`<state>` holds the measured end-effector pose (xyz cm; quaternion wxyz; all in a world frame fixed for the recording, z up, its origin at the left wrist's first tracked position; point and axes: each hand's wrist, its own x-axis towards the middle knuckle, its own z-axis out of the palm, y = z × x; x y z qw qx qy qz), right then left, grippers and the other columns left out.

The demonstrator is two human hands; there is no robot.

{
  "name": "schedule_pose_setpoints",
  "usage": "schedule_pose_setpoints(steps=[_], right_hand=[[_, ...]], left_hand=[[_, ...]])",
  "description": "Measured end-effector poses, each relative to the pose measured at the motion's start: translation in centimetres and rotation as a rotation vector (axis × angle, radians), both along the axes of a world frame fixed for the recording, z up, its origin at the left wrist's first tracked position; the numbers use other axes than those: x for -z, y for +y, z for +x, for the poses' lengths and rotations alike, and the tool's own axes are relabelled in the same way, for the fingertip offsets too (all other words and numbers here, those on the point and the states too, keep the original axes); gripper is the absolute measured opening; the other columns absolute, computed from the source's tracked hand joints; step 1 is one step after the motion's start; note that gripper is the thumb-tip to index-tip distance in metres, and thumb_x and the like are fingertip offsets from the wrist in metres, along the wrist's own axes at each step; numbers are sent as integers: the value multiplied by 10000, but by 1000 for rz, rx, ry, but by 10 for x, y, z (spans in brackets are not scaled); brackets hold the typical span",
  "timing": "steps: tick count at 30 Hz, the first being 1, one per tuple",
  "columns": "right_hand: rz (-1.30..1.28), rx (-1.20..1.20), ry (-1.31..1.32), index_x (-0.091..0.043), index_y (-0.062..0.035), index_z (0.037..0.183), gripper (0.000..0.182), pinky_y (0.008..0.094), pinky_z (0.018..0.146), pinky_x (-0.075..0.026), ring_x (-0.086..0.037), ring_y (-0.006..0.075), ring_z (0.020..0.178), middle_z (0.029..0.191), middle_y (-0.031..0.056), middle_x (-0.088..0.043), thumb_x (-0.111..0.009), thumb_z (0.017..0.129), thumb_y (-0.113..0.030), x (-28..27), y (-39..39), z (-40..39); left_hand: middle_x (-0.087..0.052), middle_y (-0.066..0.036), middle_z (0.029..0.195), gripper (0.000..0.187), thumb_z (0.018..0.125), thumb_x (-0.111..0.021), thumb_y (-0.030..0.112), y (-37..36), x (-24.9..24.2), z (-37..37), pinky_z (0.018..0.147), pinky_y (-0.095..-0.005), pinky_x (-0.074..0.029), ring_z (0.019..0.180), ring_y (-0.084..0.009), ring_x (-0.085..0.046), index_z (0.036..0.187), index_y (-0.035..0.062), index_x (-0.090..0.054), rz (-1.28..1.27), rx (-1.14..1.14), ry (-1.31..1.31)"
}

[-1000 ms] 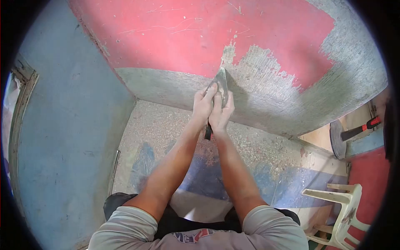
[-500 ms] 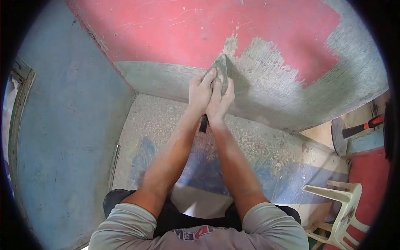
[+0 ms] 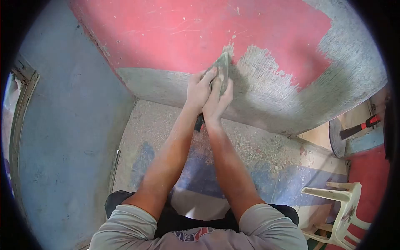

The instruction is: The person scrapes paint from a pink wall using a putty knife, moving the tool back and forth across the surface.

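Note:
Both my hands are wrapped round a dust-covered scraper (image 3: pixel 223 66) with a wide flat blade. My left hand (image 3: pixel 198 91) grips its left side, with the thumb lying along the blade. My right hand (image 3: pixel 218 99) holds it from the right, its fingers curled beside the blade. Below my wrists the black end of the handle sticks out, with a bit of red. The blade's upper corner meets the pink painted wall (image 3: pixel 166 33), at the edge of a bare grey patch (image 3: pixel 260 68) with ragged borders. Pale dust coats my hands and forearms.
Paint chips (image 3: pixel 250 143) and dust lie on the floor below the wall. A blue panel (image 3: pixel 66 125) stands to the left. At right are a white plastic chair (image 3: pixel 349 204), a grey disc (image 3: pixel 337 137) and a black-and-red handle (image 3: pixel 360 127).
The scraper has slid slightly up the wall, both hands moving with it. The lower end of its handle has swung a little left. The camera view has shifted slightly.

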<state>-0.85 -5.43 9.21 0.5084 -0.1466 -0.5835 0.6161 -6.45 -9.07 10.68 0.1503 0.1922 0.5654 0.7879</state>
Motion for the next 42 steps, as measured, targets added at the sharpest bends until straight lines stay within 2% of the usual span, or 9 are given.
schedule_pose_setpoints(steps=[3, 6, 10, 13, 16, 17, 24, 32, 42], right_hand=[[16, -57, -113, -570, 45, 1230, 313, 383, 890, -502, -644, 254, 1033, 1090, 184, -662, -537, 1047, -206, 54, 0, 9], [11, -32, -153, -580, 38, 1229, 324, 388, 897, -502, -650, 272, 1040, 1087, 189, -661, -555, 1042, -225, 60, -1, 10], [64, -27, -62, -564, 59, 1151, 299, 405, 856, -487, -621, 288, 967, 1026, 194, -647, -540, 1055, -223, 10, 5, 6], [61, 18, -49, -568, 57, 1147, 285, 402, 859, -485, -618, 281, 956, 1028, 193, -647, -523, 1060, -210, 20, 4, 7], [40, 18, -48, -575, 50, 1170, 282, 394, 859, -491, -622, 263, 965, 1045, 183, -655, -528, 1054, -202, 61, 5, 7], [-31, -37, 1, -611, 27, 1161, 247, 351, 855, -486, -594, 180, 955, 1029, 138, -664, -550, 1041, -180, 59, 4, 11], [66, -38, -34, -615, 21, 1120, 206, 349, 811, -487, -586, 169, 895, 953, 104, -655, -559, 1032, -157, 11, 19, 8], [-6, -118, -128, -591, 28, 1161, 215, 360, 818, -506, -617, 189, 912, 994, 123, -660, -533, 1020, -124, 66, 13, 27], [1, -102, -76, -589, 35, 1160, 220, 350, 794, -509, -626, 176, 894, 983, 125, -664, -547, 1027, -134, 60, 17, 19]], left_hand=[[-726, -43, 1023, 313, 1021, -648, 210, -5, 47, 12, 809, -269, -525, 911, -100, -638, 1162, -58, -725, 40, -37, -84], [-727, -41, 1018, 309, 1019, -645, 205, 2, 69, 7, 801, -267, -525, 901, -97, -637, 1156, -59, -729, 17, -113, -4], [-728, -37, 1012, 298, 1017, -640, 194, 0, 2, 3, 797, -265, -525, 901, -93, -641, 1149, -55, -735, -62, -19, 40], [-726, -35, 987, 283, 1016, -640, 196, 0, 25, 4, 776, -267, -521, 882, -89, -636, 1118, -49, -741, -177, -68, 42], [-721, -48, 898, 320, 1010, -625, 229, 7, 55, 21, 760, -256, -511, 857, -75, -624, 1092, -56, -743, 60, -71, -38], [-726, -60, 931, 324, 1011, -631, 232, 9, 63, 19, 765, -257, -515, 865, -81, -629, 1126, -49, -743, 56, -80, -74], [-708, -16, 929, 275, 1024, -631, 225, 12, 14, 14, 745, -269, -503, 839, -86, -615, 1037, -26, -743, 79, -55, -34], [-699, -14, 918, 253, 1021, -624, 198, 8, 76, 28, 716, -264, -502, 808, -88, -610, 1045, -22, -746, 120, -41, -181], [-701, -4, 916, 232, 1027, -630, 195, 13, 69, 22, 721, -251, -488, 812, -69, -599, 1047, -6, -745, 119, -46, -125]])
